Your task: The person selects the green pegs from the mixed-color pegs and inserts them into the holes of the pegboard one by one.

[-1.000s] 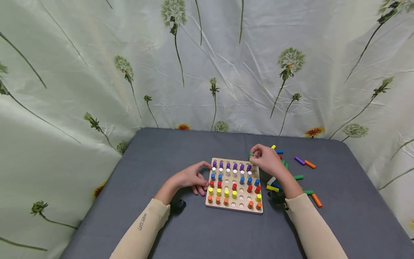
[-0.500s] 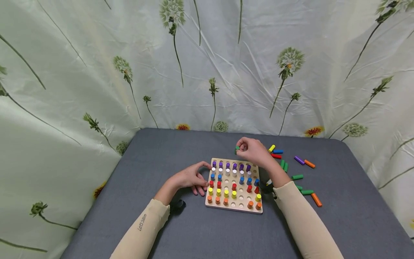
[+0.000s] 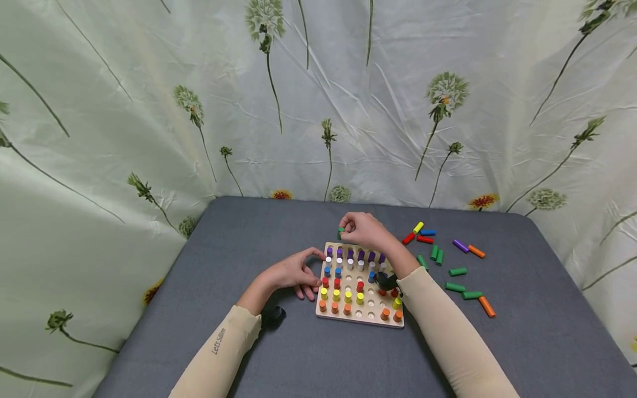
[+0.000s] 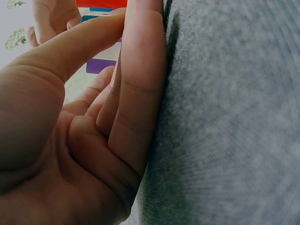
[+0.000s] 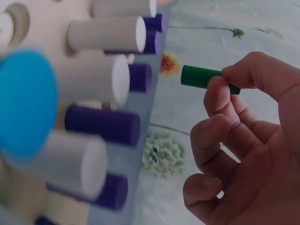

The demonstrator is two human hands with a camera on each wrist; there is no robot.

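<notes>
Between the thumb and fingertips of my right hand (image 3: 365,229) is a green peg (image 5: 201,77), pinched and held just beyond the far left part of the wooden pegboard (image 3: 343,322). My left hand (image 3: 293,271) rests at the board's left edge, its index finger near the far corner and its thumb lower down. In the left wrist view the fingers of that hand (image 4: 140,70) lie fairly straight, close along the table. Rows of purple (image 3: 350,254), white (image 3: 350,264), blue, red, yellow and orange pegs (image 3: 322,306) stand in the board, with some bare holes among them.
Loose green pegs (image 3: 458,272) lie right of the board. Farther back are red (image 3: 425,239), yellow (image 3: 418,228) and blue pegs (image 3: 428,232). A purple peg (image 3: 460,246) and orange pegs (image 3: 487,307) lie farther right. A flowered curtain (image 3: 298,110) hangs behind the grey table (image 3: 239,232).
My right hand has moved left along the board's far side with the green peg, uncovering more loose pegs on the right. My left hand has stayed in place.
</notes>
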